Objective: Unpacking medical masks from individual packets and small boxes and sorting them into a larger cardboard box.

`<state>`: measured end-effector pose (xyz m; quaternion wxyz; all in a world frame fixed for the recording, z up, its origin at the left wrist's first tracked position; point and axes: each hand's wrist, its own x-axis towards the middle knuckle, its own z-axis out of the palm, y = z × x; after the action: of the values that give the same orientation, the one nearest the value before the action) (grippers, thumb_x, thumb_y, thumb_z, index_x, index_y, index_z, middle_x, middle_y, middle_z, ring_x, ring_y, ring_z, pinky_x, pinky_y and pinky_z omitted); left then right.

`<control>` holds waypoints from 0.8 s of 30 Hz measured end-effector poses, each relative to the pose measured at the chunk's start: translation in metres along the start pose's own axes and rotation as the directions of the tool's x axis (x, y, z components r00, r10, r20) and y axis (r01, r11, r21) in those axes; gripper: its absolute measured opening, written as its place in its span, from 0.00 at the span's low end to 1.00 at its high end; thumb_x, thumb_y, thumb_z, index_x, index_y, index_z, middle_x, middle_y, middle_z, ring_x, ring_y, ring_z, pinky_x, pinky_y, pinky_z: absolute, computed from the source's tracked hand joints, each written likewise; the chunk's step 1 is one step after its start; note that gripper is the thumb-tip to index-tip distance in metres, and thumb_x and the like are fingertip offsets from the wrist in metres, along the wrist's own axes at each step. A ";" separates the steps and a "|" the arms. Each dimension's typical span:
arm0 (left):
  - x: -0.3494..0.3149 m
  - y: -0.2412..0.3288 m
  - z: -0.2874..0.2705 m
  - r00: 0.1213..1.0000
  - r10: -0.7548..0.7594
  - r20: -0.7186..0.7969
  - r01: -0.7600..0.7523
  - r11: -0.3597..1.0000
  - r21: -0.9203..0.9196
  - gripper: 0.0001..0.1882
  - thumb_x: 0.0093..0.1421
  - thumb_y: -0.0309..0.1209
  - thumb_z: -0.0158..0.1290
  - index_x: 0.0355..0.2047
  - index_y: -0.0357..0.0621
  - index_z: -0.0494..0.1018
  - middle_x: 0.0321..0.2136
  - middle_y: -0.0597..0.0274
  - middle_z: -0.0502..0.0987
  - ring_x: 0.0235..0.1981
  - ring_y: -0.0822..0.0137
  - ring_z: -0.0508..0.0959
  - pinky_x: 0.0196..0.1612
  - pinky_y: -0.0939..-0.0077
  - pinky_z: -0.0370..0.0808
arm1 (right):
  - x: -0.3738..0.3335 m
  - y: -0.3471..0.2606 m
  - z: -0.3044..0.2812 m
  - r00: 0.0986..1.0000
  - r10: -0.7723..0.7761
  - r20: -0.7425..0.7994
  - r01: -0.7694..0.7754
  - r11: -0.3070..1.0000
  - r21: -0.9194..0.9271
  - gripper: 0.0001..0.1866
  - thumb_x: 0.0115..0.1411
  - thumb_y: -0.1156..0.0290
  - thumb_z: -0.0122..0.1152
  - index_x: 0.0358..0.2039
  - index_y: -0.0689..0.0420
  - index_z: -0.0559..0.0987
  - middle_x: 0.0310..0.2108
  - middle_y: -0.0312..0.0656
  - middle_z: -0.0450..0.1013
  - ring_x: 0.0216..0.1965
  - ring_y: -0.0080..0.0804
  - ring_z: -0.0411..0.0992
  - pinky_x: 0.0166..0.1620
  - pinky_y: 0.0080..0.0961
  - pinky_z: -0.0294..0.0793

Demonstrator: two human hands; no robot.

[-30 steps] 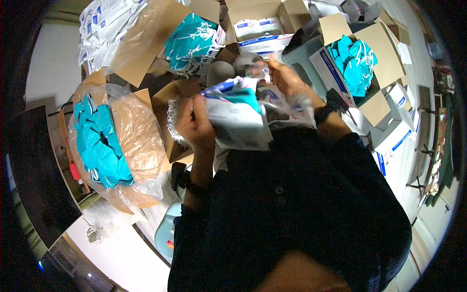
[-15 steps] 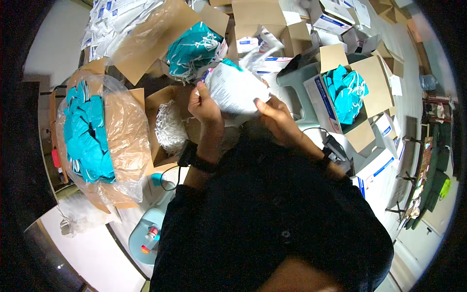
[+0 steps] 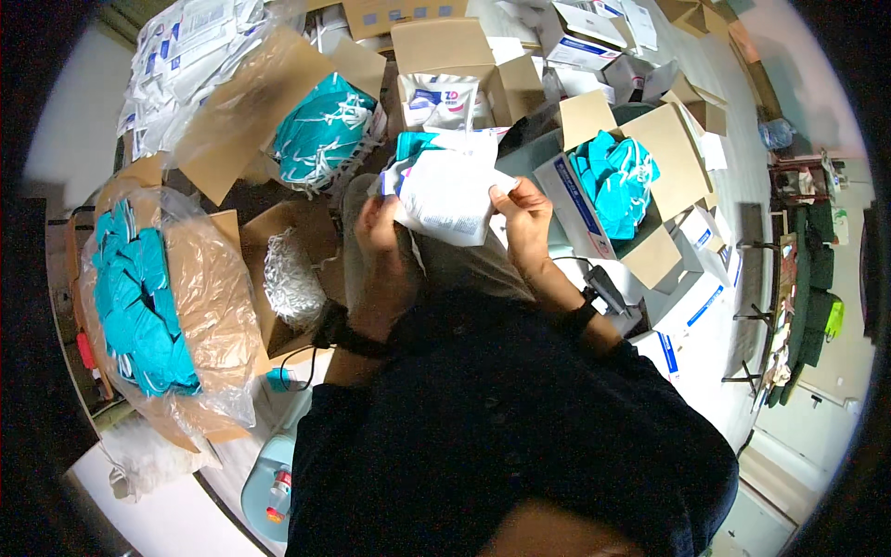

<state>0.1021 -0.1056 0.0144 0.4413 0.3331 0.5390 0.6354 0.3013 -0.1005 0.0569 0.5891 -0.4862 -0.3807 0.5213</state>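
Evidently both hands were busy: above the lap (image 3: 459, 267), the left hand (image 3: 379, 226) gripped one edge of a soft white pouch (image 3: 450, 195), while the right hand (image 3: 527, 213) pinched the opposite edge between thumb and fingers. The pouch's thin skin was slightly creased, and folded teal cloth (image 3: 415, 145) showed at its upper left. Left of the hands I saw a tangle of stringy white cords (image 3: 293, 278) in a cardboard box (image 3: 311, 215). Beyond that, crinkled clear plastic (image 3: 218, 316) wrapped rounded teal pieces (image 3: 130, 316). To the right, cupped teal pieces (image 3: 608, 181) filled a squarish carton (image 3: 577, 209). Farther off, a smooth packet (image 3: 441, 100) leaned at an open box (image 3: 441, 42), and flat white packets (image 3: 190, 60) lay heaped.
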 end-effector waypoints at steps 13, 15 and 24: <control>0.021 0.023 0.005 0.836 -0.354 0.420 0.479 0.843 -0.244 0.21 0.68 0.43 0.38 0.50 0.40 0.68 0.41 0.64 0.75 0.43 0.71 0.73 0.48 0.71 0.69 | 0.003 -0.073 0.002 0.931 -0.174 0.321 0.348 0.689 -0.635 0.06 0.55 0.74 0.58 0.32 0.62 0.74 0.24 0.50 0.72 0.26 0.36 0.71 0.34 0.26 0.69; 0.020 0.028 0.004 0.910 -0.164 0.382 0.154 0.986 0.058 0.13 0.65 0.33 0.46 0.47 0.40 0.69 0.36 0.66 0.74 0.39 0.74 0.72 0.45 0.78 0.69 | 0.004 -0.077 0.004 0.932 -0.132 0.336 0.336 0.658 -0.673 0.06 0.56 0.74 0.58 0.32 0.61 0.74 0.25 0.51 0.72 0.26 0.39 0.72 0.33 0.28 0.70; 0.016 0.010 0.002 0.971 0.020 0.237 -0.016 1.000 -0.023 0.06 0.58 0.25 0.54 0.37 0.39 0.73 0.21 0.80 0.66 0.20 0.88 0.59 0.23 0.89 0.57 | 0.010 -0.064 -0.006 0.946 -0.210 0.246 0.319 0.726 -0.609 0.05 0.57 0.76 0.57 0.34 0.62 0.75 0.25 0.39 0.72 0.27 0.22 0.67 0.33 0.20 0.68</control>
<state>0.0954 -0.0903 0.0237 0.5001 0.4069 0.4729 0.6006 0.3246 -0.0906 0.1172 0.4232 -0.5550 -0.6470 0.3071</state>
